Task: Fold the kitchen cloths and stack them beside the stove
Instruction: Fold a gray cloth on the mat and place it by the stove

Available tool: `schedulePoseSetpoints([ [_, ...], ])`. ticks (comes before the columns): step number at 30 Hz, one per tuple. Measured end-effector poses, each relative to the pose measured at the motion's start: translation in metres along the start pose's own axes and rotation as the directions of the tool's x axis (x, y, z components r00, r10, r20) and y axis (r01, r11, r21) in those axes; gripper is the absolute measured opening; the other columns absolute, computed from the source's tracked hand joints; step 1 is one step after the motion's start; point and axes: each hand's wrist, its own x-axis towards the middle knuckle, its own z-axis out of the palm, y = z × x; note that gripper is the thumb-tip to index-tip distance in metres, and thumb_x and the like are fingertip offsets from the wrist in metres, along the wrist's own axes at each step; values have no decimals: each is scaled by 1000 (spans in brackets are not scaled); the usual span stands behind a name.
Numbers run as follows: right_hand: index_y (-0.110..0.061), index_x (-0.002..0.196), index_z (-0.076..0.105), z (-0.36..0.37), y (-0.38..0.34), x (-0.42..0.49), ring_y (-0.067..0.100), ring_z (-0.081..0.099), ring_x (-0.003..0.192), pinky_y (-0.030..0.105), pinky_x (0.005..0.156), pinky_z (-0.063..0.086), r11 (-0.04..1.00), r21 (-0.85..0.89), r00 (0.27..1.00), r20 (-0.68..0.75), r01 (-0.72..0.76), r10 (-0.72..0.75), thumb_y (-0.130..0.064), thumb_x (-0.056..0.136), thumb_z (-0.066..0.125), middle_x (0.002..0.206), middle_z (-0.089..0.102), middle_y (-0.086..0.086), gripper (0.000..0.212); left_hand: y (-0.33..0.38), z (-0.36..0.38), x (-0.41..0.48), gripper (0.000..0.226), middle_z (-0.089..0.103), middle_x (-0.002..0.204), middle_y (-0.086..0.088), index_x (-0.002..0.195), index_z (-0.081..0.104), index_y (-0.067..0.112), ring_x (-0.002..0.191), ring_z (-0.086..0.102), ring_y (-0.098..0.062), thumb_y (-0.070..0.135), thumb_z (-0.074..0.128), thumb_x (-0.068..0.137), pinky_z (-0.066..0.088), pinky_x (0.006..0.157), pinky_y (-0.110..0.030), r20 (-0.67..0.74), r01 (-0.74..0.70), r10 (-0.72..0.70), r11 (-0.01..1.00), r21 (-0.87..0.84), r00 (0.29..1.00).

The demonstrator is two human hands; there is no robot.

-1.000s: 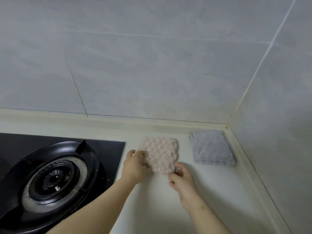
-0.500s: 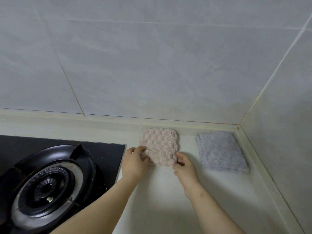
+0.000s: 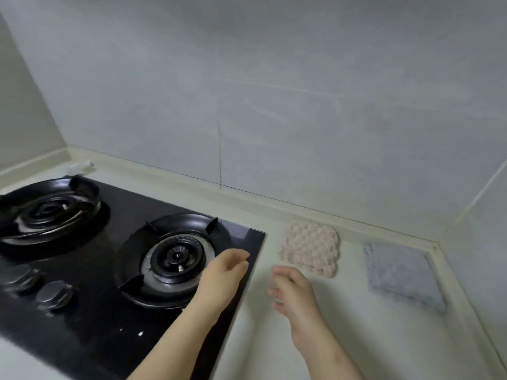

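A folded pink bobbled cloth (image 3: pixel 310 246) lies flat on the pale counter just right of the black stove (image 3: pixel 115 259). Further right, in the corner, lies a folded grey cloth (image 3: pixel 400 275), apart from the pink one. My left hand (image 3: pixel 223 272) hovers over the stove's right edge, fingers loosely apart and holding nothing. Nearer than the pink cloth, my right hand (image 3: pixel 292 289) is also empty with its fingers spread, not touching the cloth.
The stove has two burners (image 3: pixel 175 256) and knobs (image 3: pixel 55 294) at its front left. Tiled walls meet in a corner at the right, with a raised counter lip (image 3: pixel 329 215) along them. A small pale scrap (image 3: pixel 79 167) lies behind the stove.
Both hands let go of the pink cloth and drew back toward me. The camera view swung left, bringing the whole stove into sight.
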Motion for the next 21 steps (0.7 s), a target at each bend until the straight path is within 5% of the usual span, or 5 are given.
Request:
schedulePoseSetpoints([
  [7, -22, 95, 62, 130, 8, -62, 15, 60, 87, 24, 71, 49, 991, -133, 943, 331, 27, 19, -16, 90, 54, 99, 64, -1, 11, -23, -144, -85, 17, 69, 91, 2, 91, 66, 26, 88, 64, -13, 13, 56, 90, 47, 74, -25, -289, 56, -125, 970, -237, 949],
  [21, -15, 88, 61, 455, 90, -211, 17, 55, 77, 25, 64, 43, 951, -309, 715, 672, 32, 194, -13, 91, 53, 91, 59, 3, 9, -135, -466, -242, 14, 68, 89, 0, 91, 64, 24, 82, 62, -12, 13, 55, 91, 46, 69, -24, -687, 100, -307, 941, -324, 659],
])
